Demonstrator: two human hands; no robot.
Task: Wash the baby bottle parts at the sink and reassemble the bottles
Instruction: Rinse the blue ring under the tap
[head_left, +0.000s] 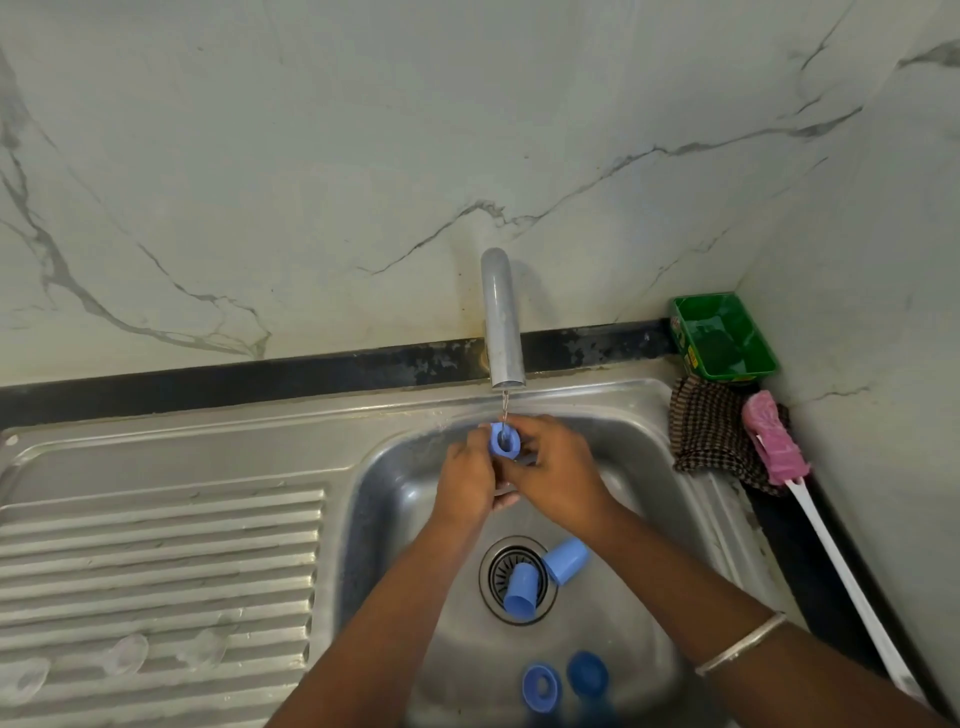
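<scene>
Both hands' fingers (511, 423) hold a blue ring (504, 441) under the tap (501, 322).

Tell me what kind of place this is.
Most likely a home kitchen sink corner: a stainless steel sink with a ribbed drainboard, a tap running against a marble-look wall, and a bottle brush beside a checked cloth.

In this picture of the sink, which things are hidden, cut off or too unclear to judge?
- Head view: the blue ring is partly covered by the left hand and right hand.
- Blue collars at the bottom edge are blurred.
- Clear teats on the drainboard are too faint.
- Green tub contents are dark, unclear.
</scene>
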